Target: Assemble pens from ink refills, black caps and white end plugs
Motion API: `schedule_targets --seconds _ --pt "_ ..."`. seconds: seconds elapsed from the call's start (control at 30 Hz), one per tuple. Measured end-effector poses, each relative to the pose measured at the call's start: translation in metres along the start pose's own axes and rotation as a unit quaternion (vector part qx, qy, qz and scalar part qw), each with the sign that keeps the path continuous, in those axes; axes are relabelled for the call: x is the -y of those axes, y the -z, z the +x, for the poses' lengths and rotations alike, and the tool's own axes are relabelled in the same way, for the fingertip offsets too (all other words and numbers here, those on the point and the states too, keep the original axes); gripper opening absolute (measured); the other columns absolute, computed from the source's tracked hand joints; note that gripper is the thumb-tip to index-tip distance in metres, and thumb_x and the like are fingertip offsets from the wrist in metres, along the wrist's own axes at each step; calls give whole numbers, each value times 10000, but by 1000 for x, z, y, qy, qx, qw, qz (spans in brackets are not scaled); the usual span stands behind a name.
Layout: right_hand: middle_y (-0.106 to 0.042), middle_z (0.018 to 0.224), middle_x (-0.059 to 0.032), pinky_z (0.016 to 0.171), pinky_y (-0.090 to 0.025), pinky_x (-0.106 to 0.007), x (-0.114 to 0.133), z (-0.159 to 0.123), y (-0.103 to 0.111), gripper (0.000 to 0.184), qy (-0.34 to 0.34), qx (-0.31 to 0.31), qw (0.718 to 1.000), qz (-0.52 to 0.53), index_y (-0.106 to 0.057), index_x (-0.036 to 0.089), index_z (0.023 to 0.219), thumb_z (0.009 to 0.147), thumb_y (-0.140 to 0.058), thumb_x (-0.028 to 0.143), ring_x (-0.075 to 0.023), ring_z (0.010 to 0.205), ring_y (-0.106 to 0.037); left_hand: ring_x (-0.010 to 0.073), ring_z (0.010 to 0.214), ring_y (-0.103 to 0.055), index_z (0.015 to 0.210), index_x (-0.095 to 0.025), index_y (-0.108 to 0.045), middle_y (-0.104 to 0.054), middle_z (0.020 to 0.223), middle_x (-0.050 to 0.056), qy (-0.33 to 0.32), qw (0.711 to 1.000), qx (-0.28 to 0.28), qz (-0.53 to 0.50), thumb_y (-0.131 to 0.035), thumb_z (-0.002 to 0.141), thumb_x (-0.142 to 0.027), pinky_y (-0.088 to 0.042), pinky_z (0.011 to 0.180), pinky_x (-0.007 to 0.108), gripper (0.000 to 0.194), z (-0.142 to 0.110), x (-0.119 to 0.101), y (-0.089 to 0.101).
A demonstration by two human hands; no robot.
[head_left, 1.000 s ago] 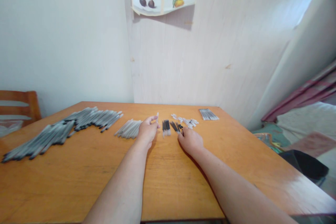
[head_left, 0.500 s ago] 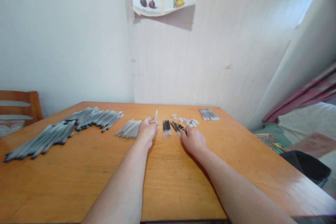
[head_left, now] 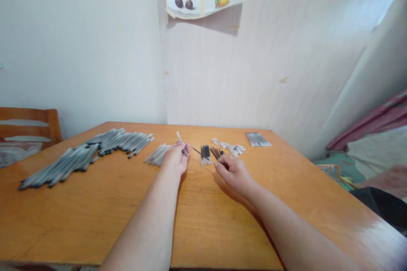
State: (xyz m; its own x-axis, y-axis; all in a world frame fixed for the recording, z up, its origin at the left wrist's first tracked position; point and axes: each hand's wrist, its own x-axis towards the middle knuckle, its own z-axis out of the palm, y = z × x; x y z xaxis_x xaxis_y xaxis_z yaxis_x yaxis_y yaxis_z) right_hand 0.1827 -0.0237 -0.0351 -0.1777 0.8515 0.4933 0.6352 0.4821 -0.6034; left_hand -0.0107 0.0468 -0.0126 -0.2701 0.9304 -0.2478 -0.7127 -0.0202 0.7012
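My left hand [head_left: 176, 155] is closed on a translucent white pen barrel [head_left: 179, 136], which sticks up tilted above the fingers. My right hand [head_left: 233, 169] pinches the pale end of a dark pen refill [head_left: 197, 151], whose thin tip points left toward the left hand. Just beyond the refill lies a row of black refills [head_left: 205, 150]. A looser bunch of dark refills [head_left: 216, 152] lies by the right fingers. Beside my left hand rests a pile of clear barrels [head_left: 155, 156]. Small white caps or plugs [head_left: 234, 149] are scattered behind the right hand.
A large heap of pens with dark ends [head_left: 66, 163] spreads over the left of the wooden table [head_left: 197, 228]. Assembled-looking pens [head_left: 258, 139] lie in a row at the back right. A chair [head_left: 28, 125] stands at left, a black bin [head_left: 381, 205] at right.
My right hand has lifted a refill from the loose bunch and turned it leftward. The barrel in my left hand has gone from upright to tilted. The view has shifted slightly left.
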Motion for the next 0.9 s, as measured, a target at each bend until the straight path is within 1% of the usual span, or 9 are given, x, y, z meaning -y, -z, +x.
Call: schedule_targets --seconds 0.2,0.47,0.67,0.9 --pt "-506 599 26 555 -333 -233 7 -5 0 211 3 18 999 39 -528 185 651 842 -530 274 -105 569 -440 85 641 -624 804 -165 -534 -604 740 34 23 999 -13 -33 -483 898 -26 -526 579 154 176 1 -2 0" --pt "-495 602 26 557 -335 -231 11 -6 1 210 2 27 999 37 -514 185 641 838 -517 257 -106 579 -437 101 734 -662 789 -159 -494 -633 780 59 42 998 -18 -52 -431 932 -45 -553 632 172 193 4 -2 2" --pt "-501 597 24 560 -340 -235 10 -6 1 221 2 22 999 28 -515 190 638 842 -515 273 -111 577 -442 104 737 -668 814 -165 -509 -636 769 54 45 998 -14 -53 -447 920 -35 -553 633 174 178 4 -1 3" --pt "-514 592 22 561 -337 -237 8 -3 -1 211 -10 13 1000 15 -523 191 637 832 -518 270 -113 573 -449 98 711 -664 802 -157 -502 -645 749 58 56 998 -5 -35 -436 922 -29 -548 663 180 187 -5 0 -2"
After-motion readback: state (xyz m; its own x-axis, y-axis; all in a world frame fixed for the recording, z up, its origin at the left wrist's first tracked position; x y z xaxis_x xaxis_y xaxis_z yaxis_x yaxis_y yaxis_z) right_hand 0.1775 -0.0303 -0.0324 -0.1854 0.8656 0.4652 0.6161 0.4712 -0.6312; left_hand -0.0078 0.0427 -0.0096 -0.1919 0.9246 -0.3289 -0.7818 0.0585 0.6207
